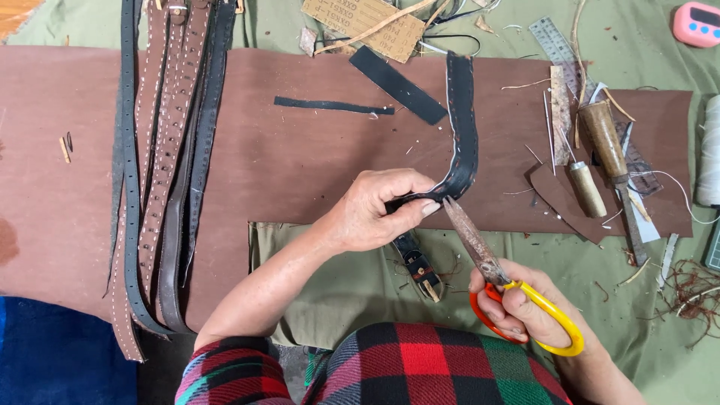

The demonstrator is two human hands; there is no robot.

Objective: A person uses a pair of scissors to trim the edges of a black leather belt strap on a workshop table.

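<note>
Left hand [373, 212] pinches the near end of a curved black leather strap [463, 124], which arcs up and away from the fingers. Right hand [525, 311] is closed through the yellow and orange handles of rusty scissors [480, 251], blade tips just beside the left thumb. Wooden-handled awls [600, 154] lie beyond the right hand.

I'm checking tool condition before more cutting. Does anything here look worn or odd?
Yes: the scissors in the right hand have rusty, brown, pitted blades, unlike their bright yellow and orange handles. Their tips touch the black strap pinched by the left hand.
</note>
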